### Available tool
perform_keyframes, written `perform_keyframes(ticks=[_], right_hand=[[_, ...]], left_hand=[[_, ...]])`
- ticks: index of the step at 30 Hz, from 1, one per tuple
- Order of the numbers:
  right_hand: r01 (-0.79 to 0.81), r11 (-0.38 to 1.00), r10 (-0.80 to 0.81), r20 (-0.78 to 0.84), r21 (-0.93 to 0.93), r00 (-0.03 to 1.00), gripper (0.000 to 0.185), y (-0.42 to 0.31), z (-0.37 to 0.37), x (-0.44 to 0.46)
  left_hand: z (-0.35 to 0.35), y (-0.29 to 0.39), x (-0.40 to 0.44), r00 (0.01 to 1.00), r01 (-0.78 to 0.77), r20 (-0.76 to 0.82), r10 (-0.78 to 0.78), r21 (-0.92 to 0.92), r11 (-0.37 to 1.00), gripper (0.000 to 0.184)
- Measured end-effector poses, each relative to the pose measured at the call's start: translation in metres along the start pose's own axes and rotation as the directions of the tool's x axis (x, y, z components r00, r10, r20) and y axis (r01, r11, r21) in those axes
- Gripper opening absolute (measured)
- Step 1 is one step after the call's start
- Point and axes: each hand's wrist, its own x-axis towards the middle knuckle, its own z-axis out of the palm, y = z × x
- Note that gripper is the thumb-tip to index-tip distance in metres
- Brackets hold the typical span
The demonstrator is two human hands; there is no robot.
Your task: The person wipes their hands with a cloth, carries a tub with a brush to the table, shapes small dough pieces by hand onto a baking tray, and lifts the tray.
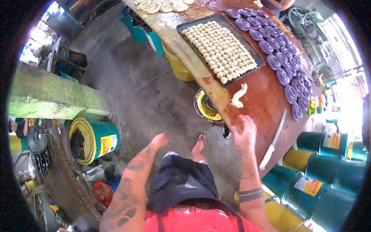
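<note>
My right hand [245, 133] is over the near edge of the reddish-brown table [266, 100], fingers apart and nothing held. Just beyond its fingertips lies a twisted strip of pale dough [239, 96]. A long knife [273, 140] with a white handle rests to the right of that hand. Behind the strip, a dark baking tray [259, 65] bears rows of small pale dough balls [222, 50]. Purple dough coils [279, 58] line the far side. My left hand [160, 141] hangs away from the table above the floor, its fingers curled, with nothing visible in it.
Pale dough coils [164, 5] lie at the table's far end. Yellow tubs [179, 67] stand under the table edge. Teal drums [309, 189] fill the lower right, and another drum [102, 139] lies on its side at left by a low wall [58, 94]. Another person's arm [282, 4] shows at the top.
</note>
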Motion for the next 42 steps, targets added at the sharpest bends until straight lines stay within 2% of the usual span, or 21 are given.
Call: perform_keyframes(ticks=[2, 4, 6, 8, 10, 11, 12, 14, 15, 17, 19, 20, 22, 24, 27, 30, 33, 35, 37, 41, 42], right_hand=[[-0.136, 0.979, 0.138, 0.003, -0.153, 0.990, 0.066, 0.018, -0.009, 0.036], [-0.238, 0.918, 0.293, 0.137, -0.317, 0.946, 0.077, 0.023, -0.024, 0.054], [-0.214, 0.877, 0.348, 0.261, -0.431, 0.900, 0.083, 0.030, -0.031, 0.063], [-0.221, 0.874, 0.370, 0.298, -0.432, 0.880, 0.083, 0.032, -0.029, 0.068], [-0.229, 0.879, 0.378, 0.317, -0.418, 0.870, 0.083, 0.030, -0.028, 0.072], [-0.209, 0.885, 0.362, 0.333, -0.416, 0.871, 0.083, 0.031, -0.027, 0.076], [-0.223, 0.869, 0.386, 0.322, -0.442, 0.865, 0.084, 0.036, -0.028, 0.074], [-0.240, 0.864, 0.397, 0.305, -0.442, 0.866, 0.085, 0.037, -0.026, 0.067], [-0.245, 0.877, 0.388, 0.308, -0.414, 0.869, 0.085, 0.034, -0.027, 0.065], [-0.314, 0.869, 0.443, 0.317, -0.383, 0.839, 0.085, 0.035, -0.027, 0.065], [-0.404, 0.855, 0.498, 0.298, -0.326, 0.814, 0.087, 0.033, -0.026, 0.067], [-0.423, 0.841, 0.525, 0.318, -0.339, 0.789, 0.090, 0.033, -0.027, 0.069], [-0.352, 0.879, 0.454, 0.341, -0.321, 0.823, 0.091, 0.053, -0.030, 0.063], [-0.327, 0.913, 0.399, 0.366, -0.243, 0.841, 0.092, 0.070, -0.034, 0.056], [-0.483, 0.862, 0.507, 0.305, -0.155, 0.806, 0.091, 0.050, -0.027, 0.061], [-0.496, 0.845, 0.535, 0.315, -0.201, 0.784, 0.090, 0.050, -0.029, 0.062], [-0.570, 0.814, 0.573, 0.316, -0.111, 0.756, 0.090, 0.033, -0.022, 0.070], [-0.460, 0.852, 0.523, 0.359, -0.251, 0.773, 0.090, 0.046, -0.029, 0.070], [-0.403, 0.859, 0.502, 0.364, -0.316, 0.785, 0.090, 0.062, -0.038, 0.068], [-0.391, 0.862, 0.500, 0.417, -0.322, 0.759, 0.078, 0.080, -0.046, 0.069], [-0.392, 0.861, 0.504, 0.455, -0.323, 0.734, 0.081, 0.075, -0.049, 0.075]], left_hand=[[-0.012, 0.063, 0.015, 0.978, 0.208, 0.049, -0.202, -0.179, 0.962, 0.051], [-0.018, 0.110, 0.032, 0.965, 0.219, -0.022, -0.261, -0.480, 0.850, 0.057], [-0.044, 0.149, 0.058, 0.955, 0.296, 0.154, -0.254, -0.571, 0.766, 0.055], [0.047, 0.124, 0.146, 0.989, -0.050, -0.146, -0.023, -0.473, 0.880, 0.051], [0.086, 0.120, 0.212, 0.905, -0.314, -0.360, 0.227, -0.207, 0.926, 0.048], [0.083, 0.128, 0.236, 0.959, -0.157, -0.283, 0.036, -0.418, 0.895, 0.046], [0.072, 0.139, 0.255, 0.976, 0.008, -0.170, -0.137, -0.599, 0.801, 0.045], [0.043, 0.156, 0.274, 0.912, 0.024, -0.262, -0.315, -0.733, 0.680, 0.042], [0.020, 0.164, 0.275, 0.905, 0.027, -0.163, -0.392, -0.899, 0.437, 0.040], [0.026, 0.160, 0.301, 0.972, -0.060, -0.062, -0.226, -0.998, 0.016, 0.039], [0.015, 0.160, 0.308, 0.942, 0.120, 0.080, -0.326, -0.987, 0.104, 0.040], [0.012, 0.151, 0.308, 0.963, 0.149, 0.128, -0.236, -0.986, 0.073, 0.044], [0.007, 0.155, 0.295, 0.952, 0.144, 0.151, -0.265, -0.989, -0.045, 0.042], [0.022, 0.141, 0.295, 0.915, 0.320, 0.339, -0.218, -0.940, -0.118, 0.038], [0.059, 0.115, 0.275, 0.942, 0.229, 0.282, -0.180, -0.937, -0.265, 0.034], [0.074, 0.072, 0.241, 0.930, 0.293, 0.362, -0.061, -0.833, -0.469, 0.035], [0.087, 0.033, 0.211, 0.966, 0.079, 0.134, -0.220, -0.967, -0.240, 0.030], [0.115, -0.016, 0.204, 0.976, -0.114, -0.117, -0.183, -0.993, 0.028, 0.028], [0.080, -0.028, 0.190, 0.927, 0.092, 0.287, -0.243, -0.800, -0.593, 0.027], [-0.028, -0.027, 0.107, 0.851, -0.177, 0.176, -0.495, -0.790, -0.586, 0.027], [-0.018, -0.042, 0.106, 0.849, -0.206, 0.143, -0.509, -0.798, -0.567, 0.027]])
